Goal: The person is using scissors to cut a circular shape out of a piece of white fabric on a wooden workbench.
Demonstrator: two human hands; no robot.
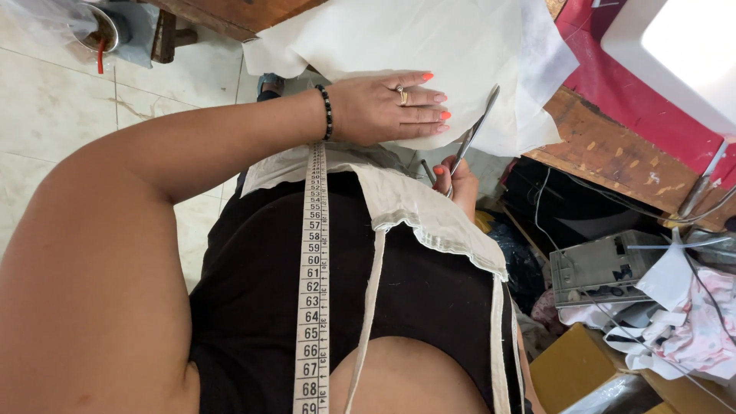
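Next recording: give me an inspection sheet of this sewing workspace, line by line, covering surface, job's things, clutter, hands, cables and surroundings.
Surface: worn wooden table, partly covered by red fabric.
Job's things: white cloth spread over the table edge; scissors with blades at the cloth's edge.
Clutter: grey box-shaped device, crumpled patterned fabric, yellow cardboard box below the table.
Hands: left hand flat on the cloth, pressing it down; right hand grips the scissors' handles.
Cables: thin wires run under the table's edge.
Surroundings: pale tiled floor; measuring tape hangs down the person's front; white machine top right.
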